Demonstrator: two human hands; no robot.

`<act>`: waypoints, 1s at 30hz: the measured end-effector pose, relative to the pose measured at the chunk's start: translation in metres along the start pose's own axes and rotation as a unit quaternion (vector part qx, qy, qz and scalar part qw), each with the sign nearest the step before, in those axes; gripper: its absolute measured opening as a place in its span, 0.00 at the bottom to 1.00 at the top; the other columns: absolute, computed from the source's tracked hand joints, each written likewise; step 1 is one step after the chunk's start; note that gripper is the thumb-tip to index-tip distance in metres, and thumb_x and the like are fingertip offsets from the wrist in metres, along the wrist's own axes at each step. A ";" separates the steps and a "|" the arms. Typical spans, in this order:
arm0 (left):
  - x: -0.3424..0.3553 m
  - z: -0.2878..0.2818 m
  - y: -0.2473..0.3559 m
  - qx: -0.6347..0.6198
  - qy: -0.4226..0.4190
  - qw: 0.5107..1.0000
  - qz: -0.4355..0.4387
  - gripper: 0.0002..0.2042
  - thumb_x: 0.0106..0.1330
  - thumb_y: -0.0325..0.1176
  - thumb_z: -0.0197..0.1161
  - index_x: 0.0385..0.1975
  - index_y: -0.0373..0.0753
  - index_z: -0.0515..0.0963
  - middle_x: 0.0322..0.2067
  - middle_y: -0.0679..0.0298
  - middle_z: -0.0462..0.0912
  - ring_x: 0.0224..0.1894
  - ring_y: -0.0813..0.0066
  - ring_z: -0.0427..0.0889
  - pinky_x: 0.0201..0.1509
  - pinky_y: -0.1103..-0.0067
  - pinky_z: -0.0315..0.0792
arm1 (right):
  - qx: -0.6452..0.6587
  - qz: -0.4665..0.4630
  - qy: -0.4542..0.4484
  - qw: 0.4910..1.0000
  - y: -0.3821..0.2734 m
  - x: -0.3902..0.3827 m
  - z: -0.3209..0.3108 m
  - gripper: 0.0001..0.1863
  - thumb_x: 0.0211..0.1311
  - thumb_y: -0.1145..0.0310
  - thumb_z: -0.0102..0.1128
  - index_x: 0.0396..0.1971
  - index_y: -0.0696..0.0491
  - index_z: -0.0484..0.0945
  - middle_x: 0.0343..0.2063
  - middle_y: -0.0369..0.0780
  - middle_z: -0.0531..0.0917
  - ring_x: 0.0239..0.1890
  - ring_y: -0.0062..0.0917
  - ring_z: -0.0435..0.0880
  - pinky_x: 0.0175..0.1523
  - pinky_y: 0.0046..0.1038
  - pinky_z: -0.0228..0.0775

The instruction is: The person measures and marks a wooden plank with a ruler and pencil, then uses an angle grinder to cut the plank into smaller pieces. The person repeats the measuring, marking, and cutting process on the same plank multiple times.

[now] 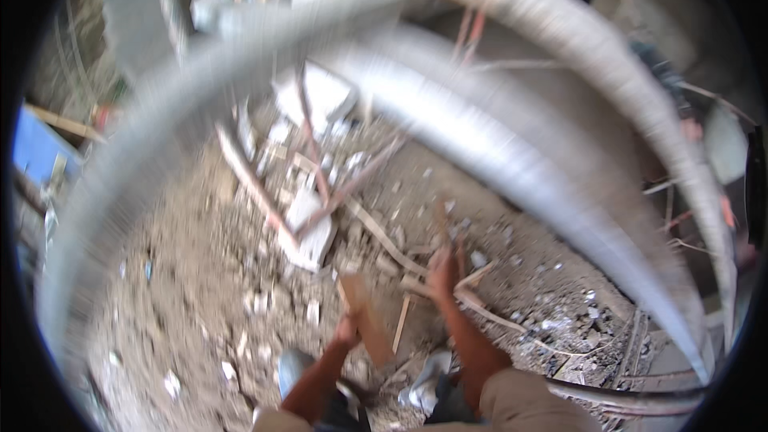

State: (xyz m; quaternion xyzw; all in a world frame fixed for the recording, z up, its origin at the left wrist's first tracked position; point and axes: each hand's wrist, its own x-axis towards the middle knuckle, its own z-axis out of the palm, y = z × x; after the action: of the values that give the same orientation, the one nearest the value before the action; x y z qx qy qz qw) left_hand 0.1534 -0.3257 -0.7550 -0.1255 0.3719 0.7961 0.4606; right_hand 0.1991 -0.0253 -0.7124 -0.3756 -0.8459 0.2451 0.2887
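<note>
My left hand (pixel 347 330) is closed around the edge of a short, flat wooden board (pixel 366 322), which tilts in front of my legs. To its right, my right hand (pixel 442 274) is closed too, on a thin brown stick-like thing (pixel 442 222) that points away from me. Motion blur hides what kind of thing it is. Between and below the hands a narrow strip of wood (pixel 402 324) lies on the dirt.
Rubble and dirt (pixel 200 272) cover the ground. Reddish metal legs (pixel 320 168) stand ahead beside a white broken slab (pixel 308 228). A blurred grey beam (pixel 136 136) and a pale one (pixel 480 136) arch across the view. A blue panel (pixel 40 148) is far left.
</note>
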 end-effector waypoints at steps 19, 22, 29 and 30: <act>-0.372 0.547 0.256 0.250 -0.114 0.943 0.189 0.23 0.74 0.35 0.57 0.65 0.34 0.63 0.55 0.55 0.75 0.55 0.66 0.78 0.59 0.70 0.76 | 0.234 0.094 -0.257 0.933 -0.412 -0.020 -0.547 0.45 0.59 0.41 0.69 0.67 0.57 0.67 0.49 0.49 0.83 0.48 0.36 0.85 0.55 0.37 0.76; -0.319 0.573 0.290 0.191 -0.157 0.961 0.125 0.36 0.78 0.46 0.53 0.78 0.43 0.42 0.69 0.55 0.63 0.68 0.62 0.66 0.70 0.62 0.64 | 0.184 0.108 -0.105 0.971 -0.410 0.077 -0.539 0.39 0.58 0.43 0.69 0.58 0.59 0.74 0.42 0.47 0.85 0.43 0.34 0.86 0.51 0.36 0.78; -0.309 0.604 0.325 0.345 -0.075 0.924 0.148 0.29 0.74 0.44 0.60 0.72 0.41 0.63 0.65 0.61 0.72 0.60 0.64 0.77 0.61 0.65 0.71 | 0.377 0.222 0.038 0.899 -0.310 0.305 -0.517 0.35 0.58 0.49 0.72 0.55 0.61 0.73 0.43 0.46 0.83 0.44 0.33 0.84 0.46 0.38 0.79; -0.306 0.604 0.325 0.348 -0.060 0.924 0.150 0.28 0.74 0.43 0.61 0.71 0.41 0.64 0.63 0.61 0.74 0.58 0.65 0.78 0.60 0.66 0.71 | 0.292 0.234 0.092 0.923 -0.298 0.323 -0.522 0.36 0.59 0.50 0.72 0.58 0.60 0.72 0.45 0.47 0.83 0.46 0.32 0.84 0.46 0.38 0.78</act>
State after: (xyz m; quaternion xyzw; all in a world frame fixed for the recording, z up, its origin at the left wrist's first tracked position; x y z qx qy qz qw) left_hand 0.1378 -0.1916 -0.0162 0.1475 0.6114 0.6826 0.3721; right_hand 0.2254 0.1506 -0.0537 -0.4822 -0.5947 0.5065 0.3966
